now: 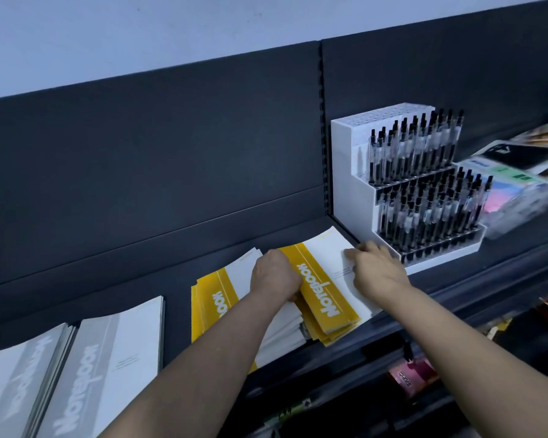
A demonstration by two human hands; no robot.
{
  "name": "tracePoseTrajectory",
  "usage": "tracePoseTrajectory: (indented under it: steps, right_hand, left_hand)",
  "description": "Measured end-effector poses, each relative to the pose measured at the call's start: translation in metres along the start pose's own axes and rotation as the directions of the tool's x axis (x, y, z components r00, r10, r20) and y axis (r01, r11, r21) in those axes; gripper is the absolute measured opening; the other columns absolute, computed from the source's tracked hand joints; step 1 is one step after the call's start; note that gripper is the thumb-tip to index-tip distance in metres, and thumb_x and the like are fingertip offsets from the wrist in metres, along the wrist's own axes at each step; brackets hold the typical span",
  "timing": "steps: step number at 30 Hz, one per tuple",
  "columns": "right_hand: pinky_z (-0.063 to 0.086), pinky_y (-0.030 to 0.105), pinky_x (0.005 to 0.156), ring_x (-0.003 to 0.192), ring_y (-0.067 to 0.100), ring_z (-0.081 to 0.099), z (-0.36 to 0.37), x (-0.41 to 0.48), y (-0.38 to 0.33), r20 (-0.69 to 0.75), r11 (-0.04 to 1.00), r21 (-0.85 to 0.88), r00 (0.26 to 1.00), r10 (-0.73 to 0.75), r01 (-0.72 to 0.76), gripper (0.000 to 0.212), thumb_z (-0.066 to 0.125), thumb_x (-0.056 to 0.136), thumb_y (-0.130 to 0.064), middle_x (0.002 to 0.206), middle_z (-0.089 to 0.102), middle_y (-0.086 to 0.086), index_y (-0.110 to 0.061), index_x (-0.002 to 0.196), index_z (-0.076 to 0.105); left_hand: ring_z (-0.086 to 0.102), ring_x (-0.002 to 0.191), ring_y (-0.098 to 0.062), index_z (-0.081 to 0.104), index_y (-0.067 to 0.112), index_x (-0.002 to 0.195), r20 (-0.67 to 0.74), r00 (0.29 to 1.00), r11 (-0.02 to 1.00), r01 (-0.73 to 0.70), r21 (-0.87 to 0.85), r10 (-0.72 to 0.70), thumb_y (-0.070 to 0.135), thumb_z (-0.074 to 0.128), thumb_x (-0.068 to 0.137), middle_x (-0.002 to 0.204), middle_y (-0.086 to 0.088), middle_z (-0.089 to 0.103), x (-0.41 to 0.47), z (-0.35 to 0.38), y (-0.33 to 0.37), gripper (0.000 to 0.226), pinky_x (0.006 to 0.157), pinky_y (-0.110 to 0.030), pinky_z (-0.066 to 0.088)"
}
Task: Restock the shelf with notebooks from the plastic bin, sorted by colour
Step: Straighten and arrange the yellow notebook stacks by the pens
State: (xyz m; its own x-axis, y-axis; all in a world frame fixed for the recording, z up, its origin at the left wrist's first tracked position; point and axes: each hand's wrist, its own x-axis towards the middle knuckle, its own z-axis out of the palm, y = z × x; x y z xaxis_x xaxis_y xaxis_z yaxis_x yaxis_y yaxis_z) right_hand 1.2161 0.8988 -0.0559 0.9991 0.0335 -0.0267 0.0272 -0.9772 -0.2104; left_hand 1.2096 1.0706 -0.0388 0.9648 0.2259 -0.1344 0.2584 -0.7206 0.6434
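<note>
Grey notebooks (108,358) printed "Notebook" lay leftmost on the shelf (140,270), then a yellow "Notebook" stack (214,306). The left hand (274,276) gripped a second yellow stack (321,298); the right hand (377,270) pressed flat-fingered on its cover, beside the pen rack (348,172).

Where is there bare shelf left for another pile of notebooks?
A narrow strip of shelf lies bare between the grey notebooks and the yellow notebooks, and a wider band behind the grey ones, up to the back panel. The right end is crowded: yellow notebooks reach the pen display.
</note>
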Motion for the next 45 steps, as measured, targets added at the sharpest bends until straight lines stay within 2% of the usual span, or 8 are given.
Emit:
tracePoseTrajectory:
  steps: [6,8,10,13,15,21,40,45]
  right_hand:
    - [0.03,0.043,0.109,0.134,0.027,0.03,-0.004,-0.009,-0.004,-0.081,0.998,0.044,0.996,-0.034,0.038,0.054,0.04,0.092,-0.009,0.145,0.036,0.003,-0.029,0.142,0.04]
    - [0.031,0.042,0.106,0.135,0.026,0.029,-0.006,-0.01,-0.015,-0.118,0.994,0.068,0.99,-0.075,0.083,0.053,0.042,0.094,-0.011,0.148,0.034,0.001,-0.03,0.143,0.039]
    - [0.033,0.042,0.105,0.134,0.025,0.031,-0.005,-0.014,-0.032,-0.127,0.982,0.103,0.981,-0.146,0.16,0.049,0.042,0.096,-0.014,0.147,0.035,0.0,-0.03,0.142,0.041]
    - [0.037,0.039,0.101,0.129,0.025,0.035,0.003,-0.02,-0.059,-0.111,0.942,0.146,0.951,-0.289,0.303,0.044,0.043,0.096,-0.02,0.142,0.042,-0.001,-0.03,0.139,0.046]
    - [0.039,0.038,0.099,0.128,0.026,0.037,0.009,-0.026,-0.078,-0.093,0.912,0.13,0.921,-0.379,0.389,0.042,0.046,0.096,-0.024,0.14,0.045,-0.001,-0.03,0.137,0.048]
    - [0.034,0.041,0.101,0.131,0.023,0.032,0.021,-0.038,-0.112,0.049,0.869,-0.031,0.869,-0.492,0.493,0.044,0.05,0.093,-0.043,0.14,0.046,-0.005,-0.032,0.136,0.051]
    - [0.036,0.036,0.103,0.121,0.029,0.035,0.02,-0.04,-0.122,0.185,0.878,-0.117,0.879,-0.44,0.464,0.057,0.053,0.087,-0.057,0.134,0.049,0.0,-0.026,0.135,0.052]
    - [0.037,0.036,0.102,0.12,0.028,0.036,0.019,-0.039,-0.121,0.184,0.889,-0.074,0.883,-0.433,0.451,0.058,0.056,0.085,-0.056,0.133,0.05,-0.001,-0.027,0.136,0.052]
  left_hand:
    - [0.072,0.069,-0.029,0.047,0.024,0.064,-0.018,0.999,0.998,-0.039,-0.041,0.039,0.004,0.064,0.078,0.081,-0.017,0.072,-0.003,-0.002,-0.008,0.03,0.065,-0.043,0.062]
    - [0.071,0.075,-0.028,0.066,0.021,0.089,-0.064,0.995,0.995,-0.078,-0.068,0.073,0.015,0.066,0.078,0.088,-0.011,0.073,-0.005,-0.01,-0.015,0.013,0.07,-0.042,0.061]
    - [0.069,0.087,-0.027,0.067,0.02,0.113,-0.123,0.991,0.995,-0.063,-0.08,0.052,0.024,0.066,0.079,0.098,-0.004,0.072,-0.005,-0.025,-0.028,0.034,0.077,-0.041,0.059]
    - [0.061,0.08,-0.028,0.061,0.023,0.076,-0.211,0.977,0.999,0.024,-0.036,-0.031,0.02,0.061,0.081,0.083,-0.002,0.065,-0.007,-0.058,-0.053,0.006,0.072,-0.034,0.052]
    - [0.053,0.067,-0.029,0.048,0.015,0.062,-0.258,0.962,0.995,0.097,-0.006,-0.095,0.015,0.057,0.078,0.065,-0.006,0.053,-0.008,-0.076,-0.076,0.018,0.059,-0.03,0.043]
    - [0.067,0.09,-0.035,0.066,0.0,0.091,-0.157,0.964,0.976,0.214,-0.026,-0.215,0.009,0.056,0.078,0.098,-0.022,0.067,-0.011,-0.093,-0.116,0.018,0.073,-0.038,0.056]
    - [0.052,0.075,-0.025,0.053,0.011,0.082,0.034,0.923,0.785,0.344,-0.516,-0.383,0.005,0.063,0.086,0.083,-0.011,0.054,-0.005,-0.093,-0.123,0.013,0.069,-0.033,0.047]
    - [0.067,0.099,-0.029,0.059,0.007,0.101,0.129,0.909,0.75,0.401,-0.526,-0.396,0.013,0.071,0.085,0.105,-0.014,0.069,-0.002,-0.098,-0.114,0.02,0.092,-0.043,0.055]
